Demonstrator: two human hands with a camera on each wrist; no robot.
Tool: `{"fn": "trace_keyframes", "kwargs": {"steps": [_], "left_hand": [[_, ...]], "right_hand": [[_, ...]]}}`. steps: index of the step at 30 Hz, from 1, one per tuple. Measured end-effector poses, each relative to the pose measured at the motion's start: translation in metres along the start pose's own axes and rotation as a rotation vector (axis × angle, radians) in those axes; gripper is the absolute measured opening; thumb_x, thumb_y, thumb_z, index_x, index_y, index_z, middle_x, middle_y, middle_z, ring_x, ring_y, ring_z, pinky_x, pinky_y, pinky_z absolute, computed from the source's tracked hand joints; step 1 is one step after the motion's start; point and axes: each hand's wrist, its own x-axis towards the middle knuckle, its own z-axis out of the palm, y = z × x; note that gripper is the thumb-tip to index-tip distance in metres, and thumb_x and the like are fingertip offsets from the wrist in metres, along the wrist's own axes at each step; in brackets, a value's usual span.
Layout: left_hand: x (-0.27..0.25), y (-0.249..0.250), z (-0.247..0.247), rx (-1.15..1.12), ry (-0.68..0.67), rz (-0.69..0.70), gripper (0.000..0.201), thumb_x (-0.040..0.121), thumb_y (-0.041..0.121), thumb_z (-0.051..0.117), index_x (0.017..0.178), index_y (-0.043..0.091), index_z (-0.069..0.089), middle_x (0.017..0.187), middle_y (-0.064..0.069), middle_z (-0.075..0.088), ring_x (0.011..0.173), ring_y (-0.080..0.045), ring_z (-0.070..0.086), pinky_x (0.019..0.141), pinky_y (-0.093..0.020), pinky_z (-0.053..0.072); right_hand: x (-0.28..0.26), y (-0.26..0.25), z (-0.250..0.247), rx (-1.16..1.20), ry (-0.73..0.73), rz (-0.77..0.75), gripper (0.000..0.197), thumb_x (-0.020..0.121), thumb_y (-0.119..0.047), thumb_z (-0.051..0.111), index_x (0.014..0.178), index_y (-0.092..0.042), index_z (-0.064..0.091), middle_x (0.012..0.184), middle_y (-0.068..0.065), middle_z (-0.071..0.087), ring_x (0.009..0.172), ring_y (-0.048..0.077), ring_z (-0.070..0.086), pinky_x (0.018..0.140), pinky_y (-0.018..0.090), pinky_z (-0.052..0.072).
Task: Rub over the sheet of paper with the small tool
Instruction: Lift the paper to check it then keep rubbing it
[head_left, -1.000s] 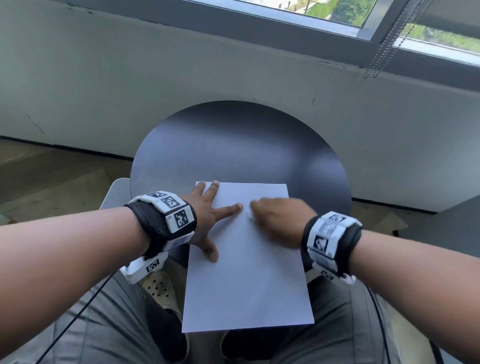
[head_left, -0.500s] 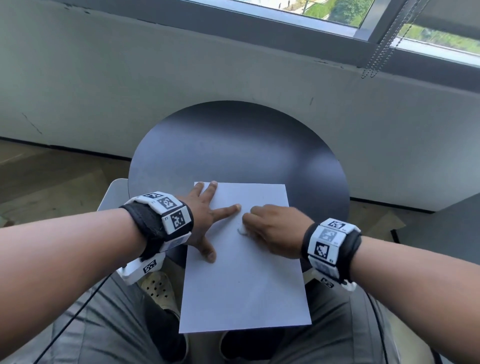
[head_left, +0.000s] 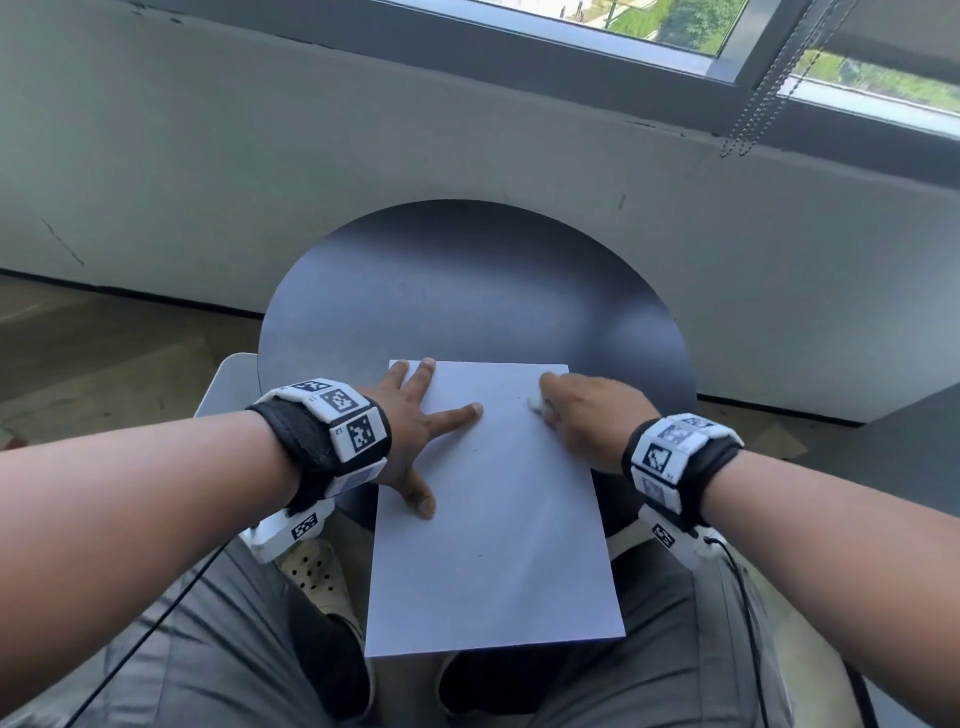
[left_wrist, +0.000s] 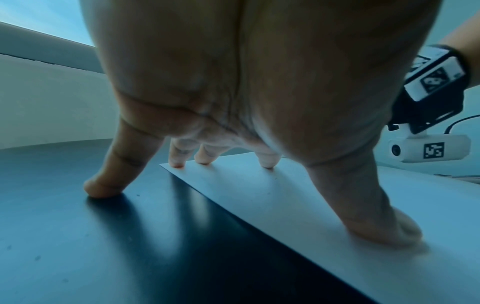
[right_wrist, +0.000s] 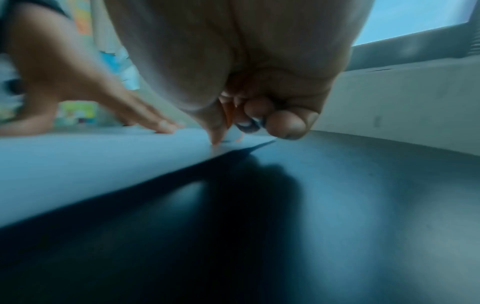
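Left hand splayed flat, pinning sheet; right hand pinches small tool. Short light strokes near the far corner, or it creases.

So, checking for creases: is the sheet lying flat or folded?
Flat and unfolded. The sheet of paper lies spread on the round table, near end overhanging; the left hand presses it down.

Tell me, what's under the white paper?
The paper lies on a round dark table, and its near end hangs past the edge above the person's lap. Whatever lies beneath the sheet is covered.
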Motion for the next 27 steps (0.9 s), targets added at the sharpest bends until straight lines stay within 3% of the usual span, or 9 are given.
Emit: {"fn": "trace_keyframes", "kwargs": {"steps": [3,7,12,17,19,22,24,25,27], "left_hand": [[0.000,0.001,0.001,-0.001,0.001,-0.005,0.124,0.057,0.080,0.071,0.142,0.060,-0.017,0.158,-0.012,-0.029,0.146,-0.040,-0.018,0.110,-0.063,0.028],[0.001,-0.001,0.003,-0.002,0.002,-0.007,0.126,0.055,0.081,0.071,0.141,0.060,-0.018,0.158,-0.012,-0.029,0.146,-0.040,-0.019,0.112,-0.063,0.026],[-0.004,-0.002,0.001,-0.025,0.002,-0.001,0.124,0.057,0.079,0.072,0.143,0.060,-0.015,0.159,-0.008,-0.027,0.147,-0.038,-0.019,0.114,-0.061,0.023],[-0.009,-0.005,0.001,-0.050,0.029,0.005,0.125,0.059,0.079,0.071,0.148,0.052,-0.013,0.161,0.001,-0.022,0.149,-0.030,-0.016,0.116,-0.057,0.022],[-0.011,-0.006,0.004,-0.063,0.057,0.005,0.127,0.058,0.081,0.070,0.149,0.049,-0.012,0.161,0.005,-0.021,0.149,-0.026,-0.017,0.116,-0.060,0.020],[-0.014,-0.007,0.010,-0.063,0.128,0.013,0.127,0.058,0.080,0.069,0.149,0.048,-0.014,0.160,0.009,-0.023,0.148,-0.025,-0.021,0.117,-0.062,0.007],[-0.017,-0.007,0.013,-0.073,0.197,0.023,0.124,0.062,0.077,0.069,0.148,0.048,-0.015,0.159,0.012,-0.026,0.147,-0.025,-0.024,0.117,-0.061,0.003],[-0.019,-0.007,0.012,-0.084,0.229,0.036,0.121,0.064,0.075,0.069,0.148,0.049,-0.015,0.158,0.014,-0.028,0.147,-0.025,-0.025,0.118,-0.060,0.004],[-0.021,-0.010,0.012,-0.111,0.297,0.069,0.118,0.070,0.070,0.068,0.147,0.050,-0.018,0.153,0.019,-0.035,0.148,-0.023,-0.021,0.119,-0.058,0.010]], "right_hand": [[0.000,-0.006,-0.005,0.007,0.036,-0.019,0.026,0.101,-0.040,0.033,0.085,-0.020,0.031,0.085,-0.001,0.048,0.079,0.030,0.052,0.071,0.039,0.049],[-0.028,-0.049,0.007,-0.005,-0.009,-0.323,0.017,0.101,-0.039,0.032,0.099,-0.023,0.039,0.098,0.000,0.053,0.087,0.026,0.053,0.063,0.035,0.036],[-0.003,0.002,-0.002,0.071,0.009,0.069,0.028,0.100,-0.045,0.034,0.085,-0.022,0.032,0.092,0.000,0.054,0.084,0.030,0.055,0.074,0.042,0.050],[-0.006,0.046,-0.008,0.227,0.031,0.314,0.009,0.095,-0.020,0.040,0.103,-0.019,0.042,0.104,0.007,0.059,0.088,0.031,0.053,0.076,0.041,0.047],[-0.013,0.053,-0.009,0.212,0.014,0.372,0.020,0.097,-0.026,0.041,0.116,-0.021,0.043,0.115,0.007,0.053,0.100,0.031,0.052,0.084,0.042,0.046],[-0.020,0.053,-0.013,0.224,0.132,0.384,0.037,0.098,-0.050,0.043,0.127,-0.027,0.042,0.120,0.003,0.045,0.114,0.028,0.045,0.094,0.041,0.041],[-0.023,0.045,-0.015,0.380,0.141,0.339,0.042,0.095,-0.048,0.051,0.131,-0.025,0.046,0.118,0.000,0.052,0.113,0.024,0.052,0.094,0.037,0.042],[-0.025,0.039,-0.016,0.499,0.107,0.324,0.046,0.093,-0.044,0.055,0.133,-0.024,0.047,0.117,-0.002,0.056,0.109,0.022,0.057,0.091,0.034,0.045],[-0.027,0.023,-0.013,0.808,0.032,0.334,0.056,0.090,-0.039,0.064,0.139,-0.022,0.043,0.113,-0.002,0.059,0.090,0.021,0.064,0.072,0.032,0.052]]}}
